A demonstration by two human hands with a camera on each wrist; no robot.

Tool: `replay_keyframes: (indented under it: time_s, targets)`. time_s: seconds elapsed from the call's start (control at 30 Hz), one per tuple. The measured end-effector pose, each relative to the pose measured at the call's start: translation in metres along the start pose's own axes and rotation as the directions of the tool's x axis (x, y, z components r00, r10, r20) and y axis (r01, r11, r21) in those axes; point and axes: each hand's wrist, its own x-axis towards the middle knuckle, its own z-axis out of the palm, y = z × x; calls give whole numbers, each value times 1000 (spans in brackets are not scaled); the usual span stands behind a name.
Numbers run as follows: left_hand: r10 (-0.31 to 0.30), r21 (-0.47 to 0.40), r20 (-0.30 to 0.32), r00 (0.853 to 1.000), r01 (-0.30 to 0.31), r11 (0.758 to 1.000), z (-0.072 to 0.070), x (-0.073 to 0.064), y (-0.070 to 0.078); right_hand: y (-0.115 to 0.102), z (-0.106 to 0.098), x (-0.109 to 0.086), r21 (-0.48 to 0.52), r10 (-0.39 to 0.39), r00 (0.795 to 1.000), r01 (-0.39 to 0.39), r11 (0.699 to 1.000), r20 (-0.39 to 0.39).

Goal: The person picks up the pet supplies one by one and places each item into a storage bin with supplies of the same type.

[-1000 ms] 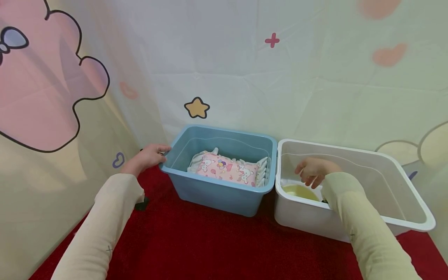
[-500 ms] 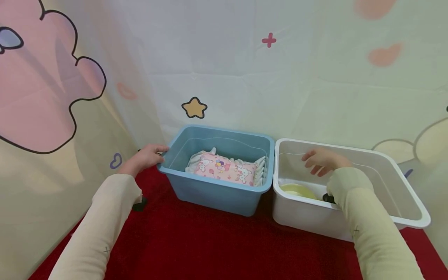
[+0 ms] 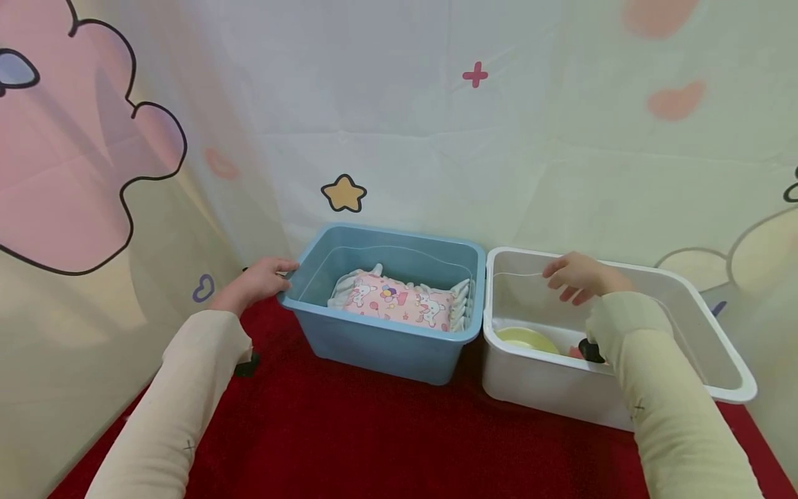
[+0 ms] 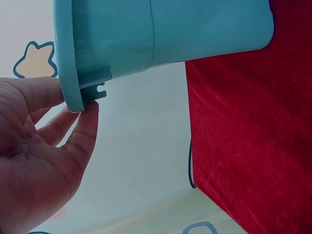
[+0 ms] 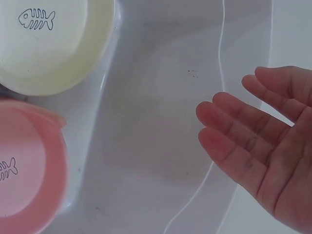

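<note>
My left hand (image 3: 258,279) holds the left rim of a blue plastic tub (image 3: 374,352). In the left wrist view, the thumb lies over the rim and fingertips press under it. Inside the tub lies a padded pink cloth piece (image 3: 399,303), printed with rabbits and balloons, with white ruffled ends. My right hand (image 3: 580,277) hovers over a white tub (image 3: 542,395), fingers loosely extended and holding nothing. Below it in that tub are a pale yellow bowl (image 5: 44,58) and a pink bowl (image 5: 34,195), each with a fishbone drawing.
Both tubs stand side by side on a red cloth (image 3: 349,436), close to a printed fabric backdrop (image 3: 386,138). A small black object (image 3: 589,351) shows beside the right sleeve, inside the white tub. The white tub's walls surround the bowls.
My right hand has risen away from the yellow bowl toward the white tub's back wall, its fingers loosening. The left hand stays at the blue tub's rim. The head view has shifted slightly.
</note>
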Motion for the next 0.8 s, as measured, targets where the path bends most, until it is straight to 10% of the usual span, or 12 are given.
replay_keyframes:
  time_s: [0.8]
  targets:
    - [7, 20, -7, 1000, -7, 1000, 1, 5, 1, -10, -20, -19, -27, -11, 1000, 10, 1000, -25]
